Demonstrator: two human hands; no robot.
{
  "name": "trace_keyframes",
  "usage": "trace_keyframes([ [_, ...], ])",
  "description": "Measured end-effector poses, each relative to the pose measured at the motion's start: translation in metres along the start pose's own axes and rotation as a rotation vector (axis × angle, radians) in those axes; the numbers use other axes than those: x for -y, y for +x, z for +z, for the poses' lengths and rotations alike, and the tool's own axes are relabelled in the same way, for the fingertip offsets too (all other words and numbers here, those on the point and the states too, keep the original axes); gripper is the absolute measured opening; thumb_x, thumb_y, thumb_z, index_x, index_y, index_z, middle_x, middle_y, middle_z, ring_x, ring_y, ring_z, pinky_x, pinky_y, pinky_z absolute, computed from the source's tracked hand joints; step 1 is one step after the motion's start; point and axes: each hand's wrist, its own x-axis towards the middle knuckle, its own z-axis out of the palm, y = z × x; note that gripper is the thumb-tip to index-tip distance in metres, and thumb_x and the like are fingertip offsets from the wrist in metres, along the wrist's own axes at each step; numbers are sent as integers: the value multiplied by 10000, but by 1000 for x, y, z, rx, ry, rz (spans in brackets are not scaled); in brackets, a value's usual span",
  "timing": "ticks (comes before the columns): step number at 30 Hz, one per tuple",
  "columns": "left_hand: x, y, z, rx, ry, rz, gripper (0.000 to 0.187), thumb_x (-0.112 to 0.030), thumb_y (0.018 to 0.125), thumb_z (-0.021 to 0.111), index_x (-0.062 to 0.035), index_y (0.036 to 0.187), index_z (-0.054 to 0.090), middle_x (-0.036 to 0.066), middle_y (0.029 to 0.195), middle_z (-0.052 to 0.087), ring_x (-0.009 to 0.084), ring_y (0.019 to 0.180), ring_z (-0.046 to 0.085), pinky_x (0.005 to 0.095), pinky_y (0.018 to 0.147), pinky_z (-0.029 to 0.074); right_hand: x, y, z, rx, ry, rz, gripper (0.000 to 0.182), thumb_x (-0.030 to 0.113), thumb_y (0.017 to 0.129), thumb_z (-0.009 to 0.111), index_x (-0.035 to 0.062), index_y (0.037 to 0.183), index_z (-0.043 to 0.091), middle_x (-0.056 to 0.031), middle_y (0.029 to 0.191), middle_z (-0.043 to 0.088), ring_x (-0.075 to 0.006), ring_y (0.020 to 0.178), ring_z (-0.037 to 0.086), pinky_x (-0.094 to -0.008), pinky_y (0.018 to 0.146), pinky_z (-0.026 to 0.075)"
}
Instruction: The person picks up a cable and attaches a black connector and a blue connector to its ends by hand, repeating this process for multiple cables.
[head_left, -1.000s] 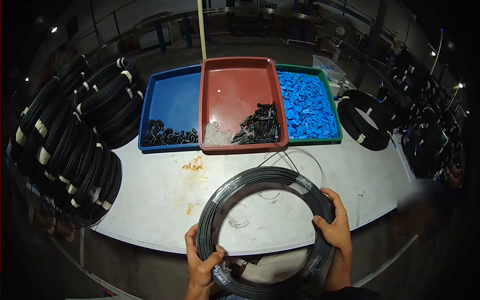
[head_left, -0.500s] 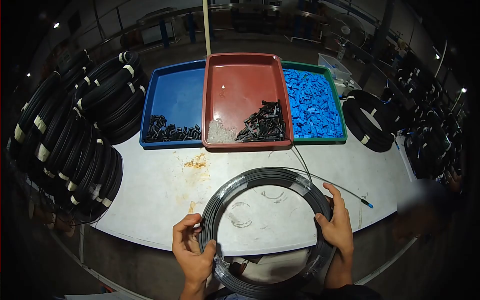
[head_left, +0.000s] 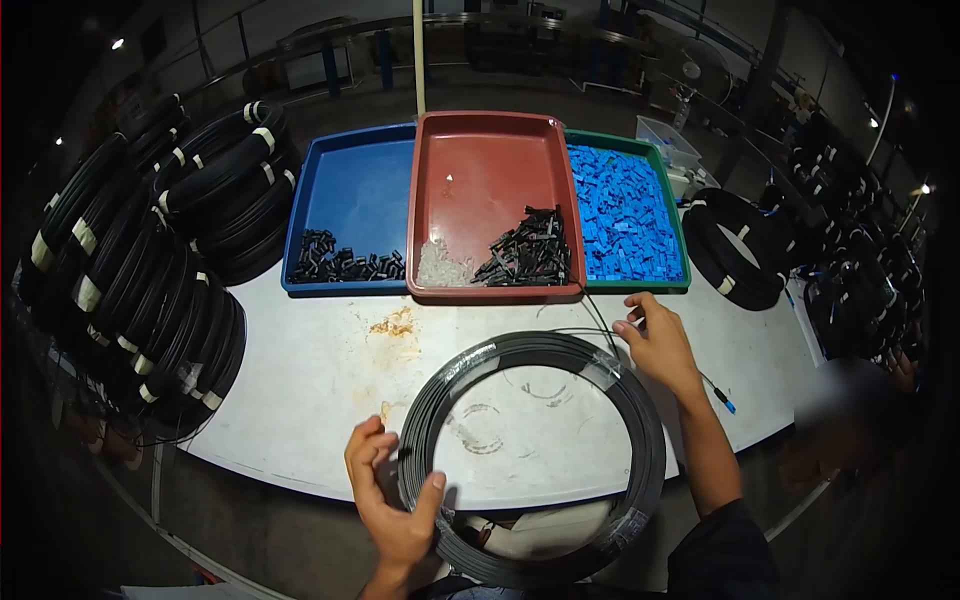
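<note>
Item: coil of dark grey cable, ring-shaped, bound with clear tape (head_left: 640,440). Location: in front of you, far part over the white-topped desk (head_left: 300,400), near part past its edge. The desk probably bears some of the weight; the tape presumably keeps the turns together.

Your left hand (head_left: 392,510): fingers spread and curved around the coil's left side, thumb over its lower left, apparently steadying it; whether it touches cannot be told.

Your right hand (head_left: 662,348): thumb and fingers bent beside the loose cable at the coil's upper right; whether they pinch it cannot be told. A black-and-blue connector tip (head_left: 726,402) lies beyond the forearm.

Containers, side by side along the far edge, likely for easy reach:
- Blue plastic tray (head_left: 350,190): short black tubular pieces (head_left: 340,262), at the near end.
- Red plastic tray (head_left: 490,180), middle: small clear pieces (head_left: 442,266) near left, long black pieces (head_left: 530,250) near right.
- Green plastic tray (head_left: 686,275): bright blue small pieces (head_left: 625,220), spread across most of its floor.

Flanking stock: stacked black coils with pale bands (head_left: 130,290), at left.
</note>
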Motion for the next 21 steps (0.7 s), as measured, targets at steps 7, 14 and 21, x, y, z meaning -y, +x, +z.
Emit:
trace_keyframes([
  [7, 1, -32, -5, 115, 123, -81, 777, -45, 701, 784, -12, 1389, 424, 263, 1555, 353, 360, 1466, 345, 467, 1215, 239, -21, 49, 50, 243, 331, 53, 271, 119, 895, 760, -31, 1077, 625, -104, 785, 734, -147, 688, 689, -304, 667, 540],
  [14, 7, -11, 2, 84, -47, -205, 578, 74, 656, 646, -23, 1211, 518, 291, 1564, 372, 362, 1447, 395, 448, 1210, 256, 38, 51, 43, 254, 593, 95, 79, -11, 977, 605, -20, 1048, 572, -92, 830, 710, -77, 638, 634, -236, 531, 498],
  [21, 19, 20, -11, 191, -42, -175, 512, 57, 649, 643, -19, 1151, 582, 310, 1552, 381, 389, 1445, 407, 449, 1179, 307, 53, 55, 70, 326, 767, -35, 112, -26, 968, 604, -4, 1079, 602, -72, 849, 723, -46, 687, 588, -214, 607, 461],
])
